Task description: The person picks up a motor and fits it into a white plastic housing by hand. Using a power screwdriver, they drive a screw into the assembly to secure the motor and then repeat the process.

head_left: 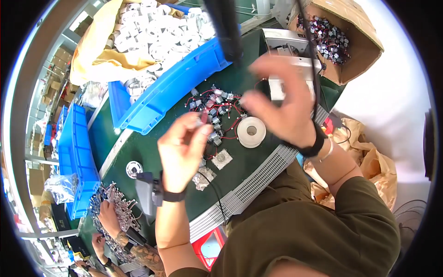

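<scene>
Now, the left hand (pixel 176 150) pinches a small blurry part (pixel 203 118) left of the white spool (pixel 260 132). The right hand (pixel 290 111) is spread open, right of the spool. Little wired motors (pixel 215 110) lie heaped left of the spool.

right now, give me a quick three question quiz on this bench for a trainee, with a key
1. True or false: the right hand is gripping the white spool.
2. What colour is the large bin heaped with white parts? a) red b) blue c) black
3. Fill in the side: the cardboard box stands toward the person's ____.

Key:
1. False; the right hand is open and does not grip the white spool.
2. b
3. right
</scene>
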{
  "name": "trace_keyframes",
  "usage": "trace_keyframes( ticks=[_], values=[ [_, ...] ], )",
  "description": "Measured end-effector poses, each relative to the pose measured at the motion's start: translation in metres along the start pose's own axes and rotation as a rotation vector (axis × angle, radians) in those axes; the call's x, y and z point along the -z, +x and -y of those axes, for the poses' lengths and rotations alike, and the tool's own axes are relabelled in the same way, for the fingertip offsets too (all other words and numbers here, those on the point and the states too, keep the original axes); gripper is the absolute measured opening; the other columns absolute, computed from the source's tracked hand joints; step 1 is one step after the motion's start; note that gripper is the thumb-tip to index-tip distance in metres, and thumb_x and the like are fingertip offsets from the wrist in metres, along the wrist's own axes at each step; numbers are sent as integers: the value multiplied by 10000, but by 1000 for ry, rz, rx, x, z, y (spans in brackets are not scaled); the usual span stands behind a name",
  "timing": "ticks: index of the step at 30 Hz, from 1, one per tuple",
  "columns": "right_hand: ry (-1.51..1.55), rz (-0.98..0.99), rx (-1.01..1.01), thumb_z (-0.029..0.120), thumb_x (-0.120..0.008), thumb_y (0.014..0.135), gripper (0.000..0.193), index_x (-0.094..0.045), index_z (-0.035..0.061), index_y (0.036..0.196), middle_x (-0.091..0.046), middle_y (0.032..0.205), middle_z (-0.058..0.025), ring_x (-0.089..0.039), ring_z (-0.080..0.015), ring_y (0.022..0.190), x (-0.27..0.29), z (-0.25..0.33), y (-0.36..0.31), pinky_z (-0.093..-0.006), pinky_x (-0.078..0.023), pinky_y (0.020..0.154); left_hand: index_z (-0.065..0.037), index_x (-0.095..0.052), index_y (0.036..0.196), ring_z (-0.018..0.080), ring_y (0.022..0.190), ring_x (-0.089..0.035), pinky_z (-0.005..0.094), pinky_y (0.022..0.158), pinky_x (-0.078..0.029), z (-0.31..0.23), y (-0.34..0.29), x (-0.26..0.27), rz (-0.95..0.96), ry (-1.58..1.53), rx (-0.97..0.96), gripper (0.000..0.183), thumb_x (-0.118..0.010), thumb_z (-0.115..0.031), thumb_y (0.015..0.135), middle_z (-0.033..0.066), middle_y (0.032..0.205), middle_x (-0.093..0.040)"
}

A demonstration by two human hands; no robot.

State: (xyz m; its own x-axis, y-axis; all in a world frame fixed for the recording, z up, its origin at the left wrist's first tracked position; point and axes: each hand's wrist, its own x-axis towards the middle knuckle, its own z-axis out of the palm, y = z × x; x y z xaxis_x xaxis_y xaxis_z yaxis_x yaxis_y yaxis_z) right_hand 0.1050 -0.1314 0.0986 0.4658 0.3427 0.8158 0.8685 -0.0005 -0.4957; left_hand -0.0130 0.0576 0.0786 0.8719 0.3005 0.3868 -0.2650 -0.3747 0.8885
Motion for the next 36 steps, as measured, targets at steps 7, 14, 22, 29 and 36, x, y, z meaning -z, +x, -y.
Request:
trace_keyframes(
  ticks=[7,14,22,29,36],
  values=[
    [678,205,-579,5,-604,853,209,-593,-53,1053,-571,1073,-100,-621,-137,816,-11,-5,-19,-262,-541,714,-15,-573,1017,213,804,-676,307,691,-529,-38,24,-16,348,222,-53,259,-668,-5,776,131,783,-655],
    [862,258,-671,-45,-609,826,238,-569,-54,1061,-557,1078,-111,-641,-188,864,-18,-11,-17,-295,-557,754,-3,-632,1027,262,817,-623,334,788,-479,59,189,63,129,636,-124,359,-713,-219,752,122,831,-651],
    [855,317,-755,-26,-628,827,263,-549,-51,1077,-588,1017,-101,-644,-167,847,2,-8,-23,-280,-547,736,5,-630,1078,288,965,-636,357,840,-472,26,208,37,390,804,18,549,-760,-355,684,205,1023,-654],
    [657,204,-701,-26,-683,781,274,-595,-19,1040,-597,1027,-59,-578,-91,887,19,-9,-38,-232,-477,757,34,-615,1085,276,942,-626,359,859,-479,15,111,54,-14,715,-385,551,-820,-210,636,174,1036,-648],
    [605,174,-736,-1,-642,823,263,-557,-36,1069,-593,962,-60,-615,-118,811,32,-21,-40,-246,-510,730,28,-594,1076,314,925,-588,372,816,-482,42,-15,-67,158,377,-348,582,-848,-95,567,157,1024,-614]
  ],
)
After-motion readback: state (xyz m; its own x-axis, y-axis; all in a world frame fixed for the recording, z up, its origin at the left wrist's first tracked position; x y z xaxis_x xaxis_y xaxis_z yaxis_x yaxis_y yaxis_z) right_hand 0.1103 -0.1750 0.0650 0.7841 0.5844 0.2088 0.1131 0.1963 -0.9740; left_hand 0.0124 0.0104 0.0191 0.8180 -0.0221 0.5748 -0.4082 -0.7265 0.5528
